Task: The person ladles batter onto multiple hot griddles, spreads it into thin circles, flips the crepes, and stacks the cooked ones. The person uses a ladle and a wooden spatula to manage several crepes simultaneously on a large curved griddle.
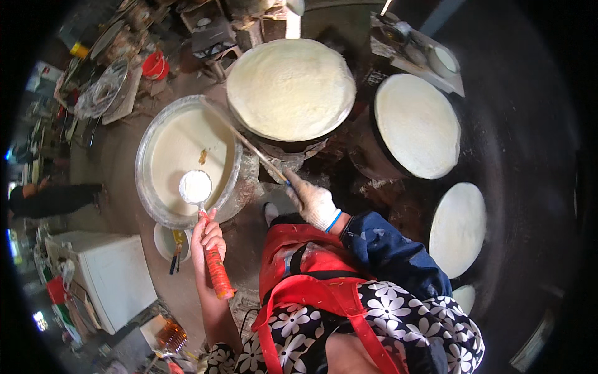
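Note:
My bare left hand (pixel 210 235) is closed round the red-wrapped handle of a ladle (pixel 216 265). The ladle's round bowl, filled with pale batter, is over the near part of a wide metal basin (pixel 143 163). Creamy batter (pixel 177 140) fills much of the basin, with a small brown patch on its surface. My right hand (pixel 316 202), in a white work glove, grips a long thin stick (pixel 260 157). That stick slants up and left to the basin's far right rim; I cannot make out its far end. Beyond it, a pale round sheet of batter (pixel 291 87) covers a griddle.
Two more round pale-topped griddles (pixel 417 124) (pixel 458 229) curve down the right side. A small white bucket (pixel 163 240) with brushes stands below the basin. At left are a white cabinet (pixel 115 274), a red bucket (pixel 155 65) and another person (pixel 56 198).

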### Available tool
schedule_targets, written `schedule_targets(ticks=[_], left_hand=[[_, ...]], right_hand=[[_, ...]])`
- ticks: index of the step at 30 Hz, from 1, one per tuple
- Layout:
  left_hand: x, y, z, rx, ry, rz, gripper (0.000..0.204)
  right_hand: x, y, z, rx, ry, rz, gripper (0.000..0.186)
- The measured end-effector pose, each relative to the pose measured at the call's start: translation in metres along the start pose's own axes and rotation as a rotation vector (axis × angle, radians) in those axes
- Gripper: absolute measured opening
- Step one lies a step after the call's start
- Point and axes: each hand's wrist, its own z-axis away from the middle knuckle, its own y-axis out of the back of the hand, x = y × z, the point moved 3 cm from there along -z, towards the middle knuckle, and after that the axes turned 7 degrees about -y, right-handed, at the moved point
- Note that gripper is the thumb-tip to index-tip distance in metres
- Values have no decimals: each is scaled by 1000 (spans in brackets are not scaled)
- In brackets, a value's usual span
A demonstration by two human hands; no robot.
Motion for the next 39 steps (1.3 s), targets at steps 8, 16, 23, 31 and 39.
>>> schedule_targets(ticks=[8, 16, 23, 31, 39], left_hand=[[85, 101, -28, 74, 2, 13, 36], [170, 175, -98, 461, -171, -682, 43], [274, 206, -179, 520, -534, -1548, 46], [284, 223, -258, 432, -359, -1728, 44], [243, 209, -243, 150, 53, 20, 27]], right_hand=[[-32, -117, -51, -466, -16, 95, 61], [-99, -244, -144, -515, -49, 379, 29], [-239, -186, -182, -901, -363, 216, 27], [-159, -245, -155, -600, -293, 479, 37], [-147, -264, -78, -698, -856, -507, 52]])
